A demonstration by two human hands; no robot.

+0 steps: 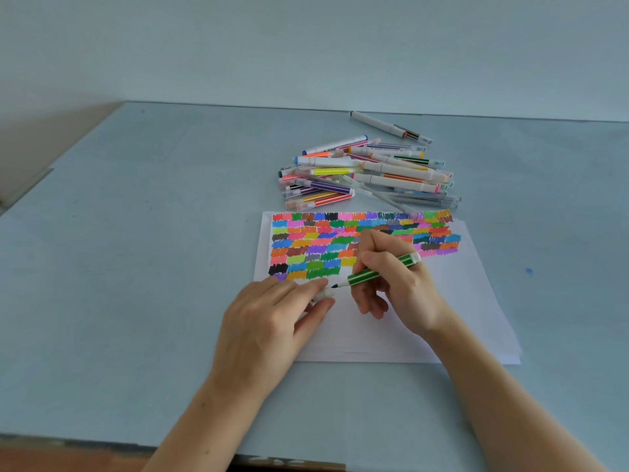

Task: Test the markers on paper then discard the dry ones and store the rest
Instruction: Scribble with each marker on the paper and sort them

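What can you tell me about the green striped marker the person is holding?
The green marker is a slim plastic-looking pen with green and white lengthwise stripes and a pale rear end. It is uncapped, its dark tip pointing left and down, just above or at the white paper below the colored swatches. The right hand grips it mid-barrel in a writing hold. The left hand holds a pale cap, probably its own, just beside the tip.
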